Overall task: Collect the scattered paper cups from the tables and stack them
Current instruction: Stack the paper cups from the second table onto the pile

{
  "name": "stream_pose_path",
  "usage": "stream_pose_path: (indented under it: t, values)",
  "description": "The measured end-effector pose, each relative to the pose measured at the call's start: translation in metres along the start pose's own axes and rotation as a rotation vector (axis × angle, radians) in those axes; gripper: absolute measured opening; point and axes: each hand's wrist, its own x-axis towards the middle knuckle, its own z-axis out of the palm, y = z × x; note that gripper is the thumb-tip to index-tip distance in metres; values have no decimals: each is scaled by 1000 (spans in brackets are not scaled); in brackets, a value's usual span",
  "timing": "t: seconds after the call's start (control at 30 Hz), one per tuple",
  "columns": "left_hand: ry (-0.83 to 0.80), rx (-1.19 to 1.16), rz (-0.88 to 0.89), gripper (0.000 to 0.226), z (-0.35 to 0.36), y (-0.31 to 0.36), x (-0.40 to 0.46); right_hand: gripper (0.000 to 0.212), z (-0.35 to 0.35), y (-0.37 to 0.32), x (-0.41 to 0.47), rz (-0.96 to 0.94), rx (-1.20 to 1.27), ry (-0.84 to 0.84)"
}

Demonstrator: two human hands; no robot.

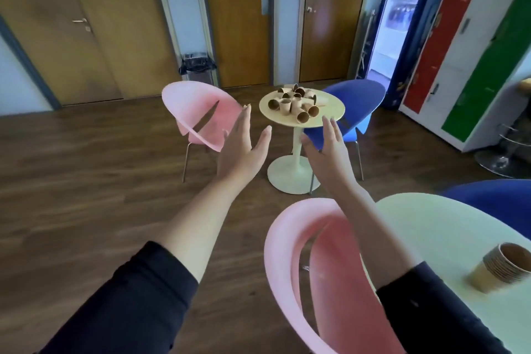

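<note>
Brown wood-look floor [94, 169] lies bare across the left and middle of the room, giving wide open room between the person and the far round surface [330, 108]. That pale yellow surface stands on a single pedestal foot, with a pink chair [201, 112] just beside its left edge and a blue chair [359, 106] tucked against its right edge. Scattered paper cups [296, 103], brown, lie on it, most tipped on their sides, a few upright, clustered toward the middle and back and well inside the rim. Both arms reach forward in dark sleeves pushed up the forearm. The left hand [244, 149] is held out in the air with fingers straight and spread, thumb apart, holding nothing. The right hand [327, 149] is likewise held flat with straight fingers, thumb out, also holding nothing; both are in the air short of the far surface. At lower right, a second pale round surface [431, 227] has a near pink chair [324, 276] against its left edge and another blue chair [494, 204] behind it. A stack of nested cups [500, 267] stands on it, near the frame's right edge. Behind are wooden doors [238, 20], a bin [198, 67], and red and green lockers [474, 52] along the right wall.
</note>
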Motion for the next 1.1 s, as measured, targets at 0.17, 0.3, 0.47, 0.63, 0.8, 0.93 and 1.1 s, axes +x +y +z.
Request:
stream_pose_path:
  t: [0.17,0.3,0.47,0.63,0.8,0.93,1.1]
  values:
    - [-40,-37,2,63,1,-38,62,67,42,-10,54,-1,9,55]
    - [-65,-30,41,65,12,-71,132,68,79,-8,120,17,27,80]
    - [-87,-13,48,66,30,-106,240,66,119,-8,211,63,54,136]
    - [-83,-76,67,66,42,-127,308,64,136,-17,263,119,45,95]
    - [-91,-100,110,67,64,-154,375,63,166,-15,318,120,-72,132]
    - [-113,-102,105,63,81,-174,431,67,196,-9,373,110,-121,170]
    - [-137,-97,151,64,95,-196,522,73,229,-7,454,106,-162,239]
